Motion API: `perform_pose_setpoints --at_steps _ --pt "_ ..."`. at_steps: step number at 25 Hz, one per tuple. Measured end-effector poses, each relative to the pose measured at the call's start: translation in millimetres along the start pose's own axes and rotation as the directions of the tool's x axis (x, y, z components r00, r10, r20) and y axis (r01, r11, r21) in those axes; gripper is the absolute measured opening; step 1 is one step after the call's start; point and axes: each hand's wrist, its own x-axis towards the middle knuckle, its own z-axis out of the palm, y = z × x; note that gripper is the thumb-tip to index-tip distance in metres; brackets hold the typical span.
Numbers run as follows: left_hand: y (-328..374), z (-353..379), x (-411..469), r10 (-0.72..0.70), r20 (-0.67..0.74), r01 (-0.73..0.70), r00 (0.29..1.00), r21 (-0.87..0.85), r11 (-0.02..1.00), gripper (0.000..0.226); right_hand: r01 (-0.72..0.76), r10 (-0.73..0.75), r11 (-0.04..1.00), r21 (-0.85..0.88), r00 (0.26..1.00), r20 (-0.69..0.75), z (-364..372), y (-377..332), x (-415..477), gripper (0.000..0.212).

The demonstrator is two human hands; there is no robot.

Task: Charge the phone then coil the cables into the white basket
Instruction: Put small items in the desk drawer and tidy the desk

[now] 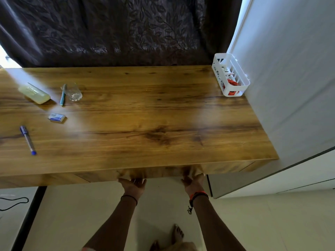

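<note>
The white basket [230, 74] stands at the far right corner of the wooden table [137, 115], against the wall. It holds coiled white and red cables [233, 83]. No phone is in view. My left hand [133, 185] and my right hand [193, 182] are both at the underside of the table's front panel, below its near edge. Their fingertips curl up under the panel and are hidden. Whether they grip anything there does not show.
On the left part of the table lie a yellowish case [34, 93], a clear glass [73, 91] with a teal tool [63, 95], a small blue-white packet [56, 117] and a blue pen [28, 140]. A black cord [14, 202] lies on the floor at left. A dark curtain hangs behind.
</note>
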Motion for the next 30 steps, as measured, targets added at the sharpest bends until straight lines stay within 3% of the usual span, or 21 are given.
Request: perform_pose_setpoints --at_steps 5,15,22,25,27,29,30 --pt "0.0 -2.6 -0.7 0.003 0.038 -0.003 0.999 -0.001 1.0 0.083 -0.038 0.029 0.974 0.225 0.999 0.041 -7.3 -3.3 17.3 0.059" --pt "4.3 -3.3 -3.9 -0.024 0.012 0.023 1.0 0.079 0.997 0.091 -0.088 0.069 0.968 0.234 0.994 0.088 -17.5 -4.0 11.4 0.072" --pt "-7.3 -32.6 -11.1 -0.012 -0.008 0.013 1.0 0.042 0.999 0.088 -0.05 0.04 0.976 0.212 0.998 0.052 -41.0 7.1 0.0 0.058" --pt "-11.7 -42.9 -23.7 0.017 -0.032 -0.011 0.999 0.183 0.983 0.071 -0.044 0.042 0.991 0.125 0.999 0.023 -56.9 7.1 -2.5 0.051" --pt "-18.7 -47.1 -41.5 0.016 -0.039 0.005 0.999 0.49 0.871 0.04 -0.008 0.004 0.992 -0.126 1.0 -0.027 -63.1 7.7 -12.3 0.05" --pt "-24.8 -47.2 -74.5 -0.074 0.053 -0.004 0.996 0.839 0.544 0.022 0.028 -0.036 0.872 -0.488 0.999 -0.008 -67.1 7.9 -27.7 0.038" --pt "-25.8 -45.5 -92.7 -0.119 0.151 -0.101 0.981 0.933 0.346 0.022 0.036 -0.013 0.747 -0.664 0.999 0.039 -66.2 8.1 -38.1 0.032"
